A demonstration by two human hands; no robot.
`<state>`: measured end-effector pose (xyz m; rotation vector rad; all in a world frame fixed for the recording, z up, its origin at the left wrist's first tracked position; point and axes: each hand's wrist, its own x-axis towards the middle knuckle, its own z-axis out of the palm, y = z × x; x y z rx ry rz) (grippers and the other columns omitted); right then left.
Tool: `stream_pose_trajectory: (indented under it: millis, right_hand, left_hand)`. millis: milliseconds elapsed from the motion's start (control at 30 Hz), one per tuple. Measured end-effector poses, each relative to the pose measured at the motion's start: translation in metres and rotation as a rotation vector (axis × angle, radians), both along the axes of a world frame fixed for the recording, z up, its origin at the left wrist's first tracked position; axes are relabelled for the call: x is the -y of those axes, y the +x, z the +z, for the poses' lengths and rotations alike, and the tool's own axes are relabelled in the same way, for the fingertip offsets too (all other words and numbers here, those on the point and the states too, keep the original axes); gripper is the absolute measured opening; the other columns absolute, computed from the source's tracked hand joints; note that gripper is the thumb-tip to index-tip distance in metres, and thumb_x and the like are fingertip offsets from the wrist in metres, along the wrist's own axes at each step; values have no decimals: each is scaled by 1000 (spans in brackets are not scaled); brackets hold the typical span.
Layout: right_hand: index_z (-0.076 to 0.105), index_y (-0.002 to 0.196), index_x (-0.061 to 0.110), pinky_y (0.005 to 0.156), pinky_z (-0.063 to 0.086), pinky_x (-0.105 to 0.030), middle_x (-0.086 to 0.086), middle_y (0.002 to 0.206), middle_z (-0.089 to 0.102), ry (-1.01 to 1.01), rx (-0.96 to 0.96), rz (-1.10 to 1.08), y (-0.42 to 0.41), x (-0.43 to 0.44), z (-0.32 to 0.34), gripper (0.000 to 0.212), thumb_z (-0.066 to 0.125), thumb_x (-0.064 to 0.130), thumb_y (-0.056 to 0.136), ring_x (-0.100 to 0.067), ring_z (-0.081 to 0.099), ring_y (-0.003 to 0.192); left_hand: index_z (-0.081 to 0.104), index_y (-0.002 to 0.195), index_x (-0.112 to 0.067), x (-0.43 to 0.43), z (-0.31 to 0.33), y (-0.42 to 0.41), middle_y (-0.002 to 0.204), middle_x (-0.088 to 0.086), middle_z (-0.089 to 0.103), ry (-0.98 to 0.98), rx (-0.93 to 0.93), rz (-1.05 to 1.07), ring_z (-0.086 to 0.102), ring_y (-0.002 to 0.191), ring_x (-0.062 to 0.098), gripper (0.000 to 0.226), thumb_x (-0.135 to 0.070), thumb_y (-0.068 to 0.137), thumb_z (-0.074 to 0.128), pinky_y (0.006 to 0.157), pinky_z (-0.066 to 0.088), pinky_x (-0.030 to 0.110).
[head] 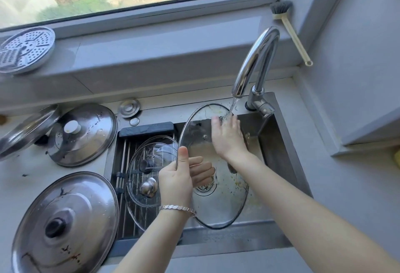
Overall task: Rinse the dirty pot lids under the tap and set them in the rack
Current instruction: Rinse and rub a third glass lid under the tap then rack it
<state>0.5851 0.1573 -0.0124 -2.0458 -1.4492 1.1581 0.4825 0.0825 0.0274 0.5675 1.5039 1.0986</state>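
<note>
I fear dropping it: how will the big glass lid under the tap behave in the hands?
Likely slippery: tap water runs over the glass lid, and the left hand pinches only its rim. Probably stiff but breakable, being glass above a steel sink. Its width suggests some weight.

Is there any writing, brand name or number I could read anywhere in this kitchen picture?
None can be read: the glass lid, steel lids, tap and brush show no words, brand or number.
</note>
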Motion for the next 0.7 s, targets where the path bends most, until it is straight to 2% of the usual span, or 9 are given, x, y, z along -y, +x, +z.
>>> stream_pose_trajectory:
  millis: [100,133,200,267,333,400,500,633,700]
  right_hand:
    - [-8,148,19,109,-18,-26,5,156,-16,345,40,291,-16,25,0,70,10,55,90,-6,-21,139]
    - [-6,148,25,107,-19,-24,10,155,-14,399,39,332,-14,25,-2,70,11,56,88,0,-22,137]
    - [-3,148,28,110,-14,-28,11,156,-11,352,27,278,-2,9,-8,69,16,59,90,-2,-18,139]
    - [1,149,19,113,-7,-36,1,157,-9,140,-23,182,19,-9,-14,60,17,47,98,-14,-12,143]
    - [7,149,17,114,-3,-38,-2,158,-3,34,-152,120,39,-15,-25,52,15,37,101,-17,-8,144]
    - [9,149,22,115,-1,-31,5,158,2,90,-257,72,49,-5,-36,52,17,39,101,-6,-4,142]
    - [13,148,21,111,-1,-21,10,156,8,199,-209,84,55,11,-48,50,23,33,101,9,-1,134]
    - [19,146,16,116,2,-24,7,154,13,285,-94,73,58,38,-48,49,24,30,100,2,3,139]
    - [11,146,23,115,-2,-20,13,153,5,337,-58,177,52,65,-50,53,17,36,95,7,-3,139]
  left_hand:
    - [64,76,8,-5,2,-2,60,22,68,5,-22,5,67,53,34,50,-36,91,46,49,55,44]
    - [64,76,8,-6,2,-3,62,25,68,7,-29,0,67,56,37,51,-37,91,46,50,55,46]
    - [64,79,7,-6,3,-4,67,27,69,12,-29,-11,68,61,39,52,-41,88,47,53,56,46]
    - [62,80,7,-3,5,-6,67,24,70,17,-1,-7,69,62,38,55,-47,79,50,51,58,41]
    - [62,79,7,-2,6,-9,66,22,70,28,21,-1,69,61,36,58,-50,71,51,48,58,35]
    - [61,78,6,-4,6,-14,65,21,70,14,53,25,69,60,34,60,-52,68,51,45,56,31]
    - [59,82,6,-8,2,-20,66,20,71,-57,120,67,70,60,31,63,-55,72,45,44,55,28]
    - [57,86,8,-1,-8,-19,65,19,71,-108,136,77,70,58,30,61,-50,88,38,42,53,26]
    - [57,86,7,-2,-12,-19,65,18,71,-110,132,99,70,58,29,59,-49,90,37,42,54,26]
